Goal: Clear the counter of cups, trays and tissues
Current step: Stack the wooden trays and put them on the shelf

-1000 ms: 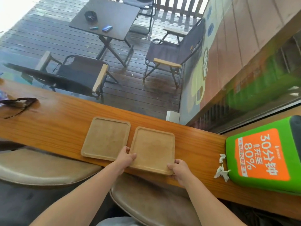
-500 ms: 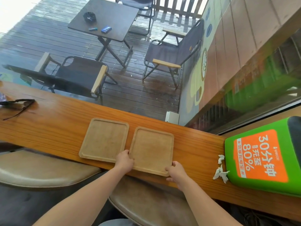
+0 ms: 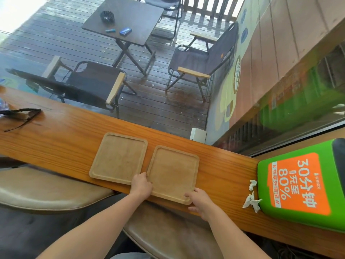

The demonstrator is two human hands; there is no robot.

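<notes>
Two square wooden trays lie side by side on the long wooden counter (image 3: 61, 139). The right tray (image 3: 173, 171) has my left hand (image 3: 141, 185) gripping its near-left corner and my right hand (image 3: 200, 201) gripping its near-right corner; it lies flat, its near edge at the counter's front edge. The left tray (image 3: 119, 157) lies just beside it, untouched. Small crumpled white tissues (image 3: 252, 196) lie on the counter to the right, against a green box. No cup shows in view.
A green and orange box (image 3: 302, 184) stands at the counter's right end. Dark sunglasses (image 3: 22, 114) rest at the far left. Padded stools (image 3: 46, 189) sit under the counter's front edge. Glass behind the counter looks onto a deck with chairs and a table.
The right tray has slid slightly toward me, with both hands staying on its near corners. The left tray has not moved.
</notes>
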